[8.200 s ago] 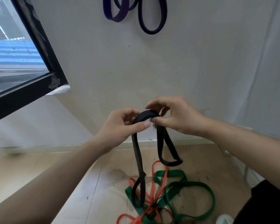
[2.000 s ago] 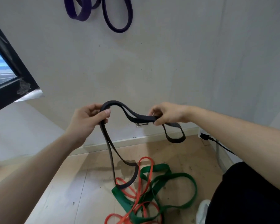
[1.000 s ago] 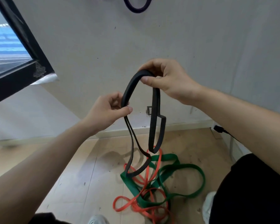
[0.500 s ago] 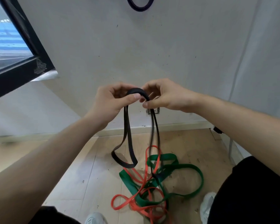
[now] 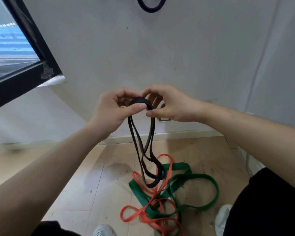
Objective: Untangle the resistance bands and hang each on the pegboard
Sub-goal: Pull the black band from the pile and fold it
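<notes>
A black resistance band (image 5: 144, 150) hangs doubled in front of me, its loops dangling just above the floor. My left hand (image 5: 114, 111) pinches its gathered top between thumb and fingers. My right hand (image 5: 169, 104) holds the same top from the right, thumb beneath and fingers curled over it. On the floor below lie a wide green band (image 5: 194, 181) and a thin red band (image 5: 143, 213), tangled together. A dark purple band (image 5: 151, 6) hangs on the wall at the top edge; the peg holding it is out of view.
A white wall stands ahead with a wall socket (image 5: 163, 119) behind my right hand. A black-framed window (image 5: 22, 65) juts out at the left. My shoes (image 5: 221, 217) and dark trousers (image 5: 269, 201) flank the bands on the wooden floor (image 5: 85, 181).
The black band's two hanging loops, spread apart half a second ago, have swung together into one bundle. My hands stay together at its top, slightly lower than a second ago.
</notes>
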